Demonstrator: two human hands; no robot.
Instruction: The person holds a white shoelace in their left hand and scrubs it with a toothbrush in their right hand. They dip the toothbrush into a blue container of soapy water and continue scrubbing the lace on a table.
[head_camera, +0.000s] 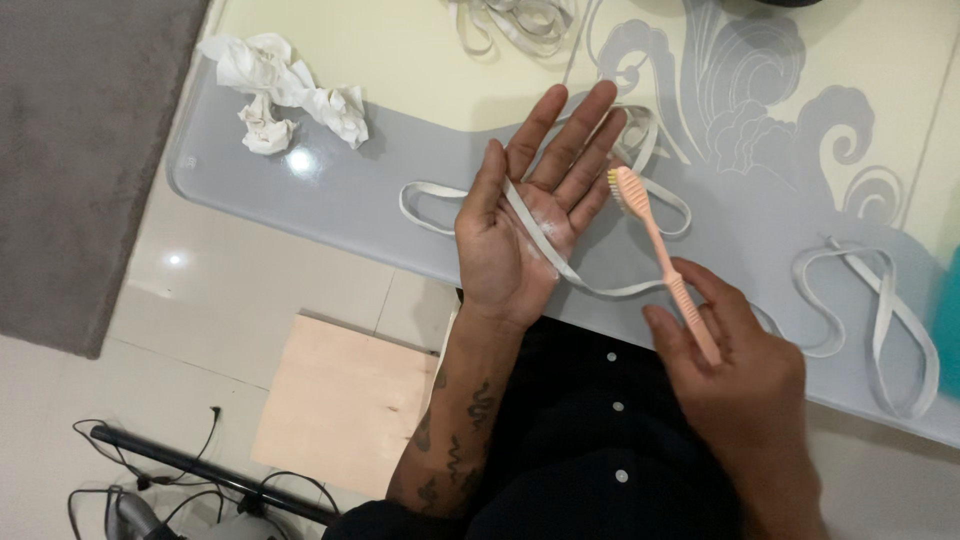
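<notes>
Two hands in view, both mine. Left hand (525, 215) sits center frame, palm up, fingers spread flat & wide open, gripping nothing. White strap (545, 240) runs diagonally across that palm, from the thumb-side loop at left-center down toward lower right; some whitish residue on the palm near it. Right hand (735, 375) is lower right, fingers curled round the handle end of a peach-colored toothbrush (655, 245). Brush angles up & left, bristle head just beside my left fingertips, over the strap w/ the bristles facing the palm; can't tell if the bristles touch the strap or the skin.

All this is above the near edge of a glossy grey surface (330, 190) w/ a pale wave pattern toward upper right. Crumpled white tissue (285, 90) lies upper left on it, well apart from my hands. More strap loops (880, 310) lie at right, near the surface's edge, & another bundle (520, 20) at top center. Teal object at the far right edge, too cut off to ID.

Below the surface: tiled floor, a tan board (345, 400) lower center-left, black cables & a stand (200, 470) bottom left, grey rug (80, 150) at left. Dark buttoned shirt (600, 440) bottom center; tattoos on the left forearm.
</notes>
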